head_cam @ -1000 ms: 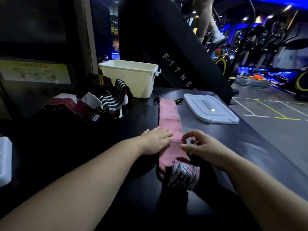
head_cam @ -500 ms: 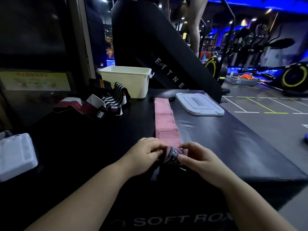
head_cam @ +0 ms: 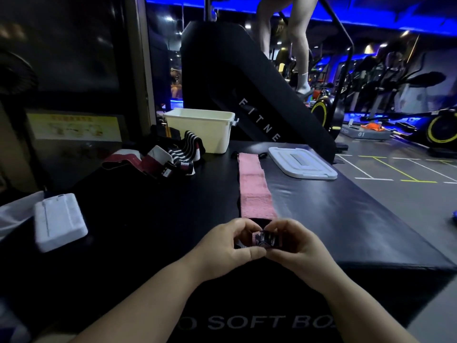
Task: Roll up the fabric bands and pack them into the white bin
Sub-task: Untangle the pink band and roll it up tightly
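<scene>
A long pink fabric band (head_cam: pixel 252 186) lies stretched flat on the black soft box (head_cam: pixel 346 219), running away from me. Its near end is curled into a small tight roll with a printed patch showing. My left hand (head_cam: pixel 227 246) and my right hand (head_cam: pixel 291 246) both pinch this roll from either side, close to the box's front edge. The white bin (head_cam: pixel 200 129) stands open at the far end of the box. A heap of striped and maroon bands (head_cam: pixel 168 159) lies just left of the bin.
The bin's white lid (head_cam: pixel 301 163) lies flat at the far right of the box. A white padded block (head_cam: pixel 59 221) sits at the left. Behind the box rises a black stair machine (head_cam: pixel 247 90) with a person's legs on it. Gym floor drops off to the right.
Both hands have drawn back toward me with the band's near end and curled it from a loose fold into a tight small roll. The camera has tilted up.
</scene>
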Motion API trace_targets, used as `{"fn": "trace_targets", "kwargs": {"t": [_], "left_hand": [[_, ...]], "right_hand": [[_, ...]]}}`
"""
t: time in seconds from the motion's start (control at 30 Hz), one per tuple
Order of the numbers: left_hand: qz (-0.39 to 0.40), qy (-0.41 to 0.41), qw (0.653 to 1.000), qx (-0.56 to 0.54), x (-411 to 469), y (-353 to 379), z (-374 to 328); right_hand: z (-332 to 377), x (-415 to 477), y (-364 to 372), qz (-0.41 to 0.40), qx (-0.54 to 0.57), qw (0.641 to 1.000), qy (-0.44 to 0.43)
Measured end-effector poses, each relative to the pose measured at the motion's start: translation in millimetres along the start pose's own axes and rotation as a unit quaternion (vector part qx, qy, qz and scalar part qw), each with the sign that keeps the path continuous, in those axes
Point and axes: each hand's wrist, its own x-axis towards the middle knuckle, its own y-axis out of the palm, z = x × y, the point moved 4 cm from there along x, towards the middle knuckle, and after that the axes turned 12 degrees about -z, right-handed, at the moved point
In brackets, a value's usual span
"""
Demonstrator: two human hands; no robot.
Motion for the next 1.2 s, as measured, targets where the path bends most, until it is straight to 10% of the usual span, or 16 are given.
{"fn": "trace_targets", "kwargs": {"t": [0.63, 1.2], "left_hand": [[-0.006, -0.096, 0.989, -0.113, -4.4, -1.1, 1.6], [-0.038, -0.038, 0.998, 0.033, 1.8, 0.7, 3.9]], "right_hand": [[-4.5, -2.3, -5.1, -0.016, -0.054, 0.998, -0.015], [-7.0, -3.6, -2.2, 0.001, -0.048, 0.999, -0.001]]}}
